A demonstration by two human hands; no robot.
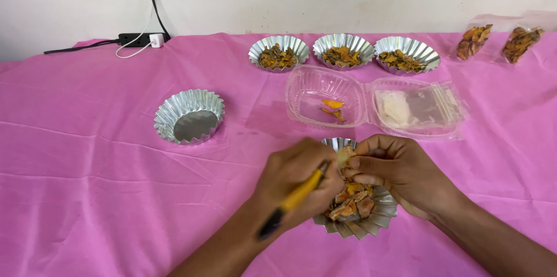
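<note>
My left hand (296, 181) grips a small knife with a yellow and black handle (293, 200). My right hand (397, 175) pinches a pale piece of root (345, 155) against the blade. Both hands hover over a fluted foil cup (360, 225) holding orange-brown cut pieces (351, 201). Just beyond the hands an open clear plastic clamshell box (316, 88) holds a few orange pieces (332, 108) in its left half and a pale lump under a small clear bag (400, 107) in its right half.
An empty foil cup (188, 116) stands at the left. Three filled foil cups (279, 53) (343, 50) (407, 55) line the back. Two clear bags of dried pieces (473, 40) (520, 43) lie at the back right. A power strip (139, 39) sits by the wall. A pink cloth (87, 155) covers the table.
</note>
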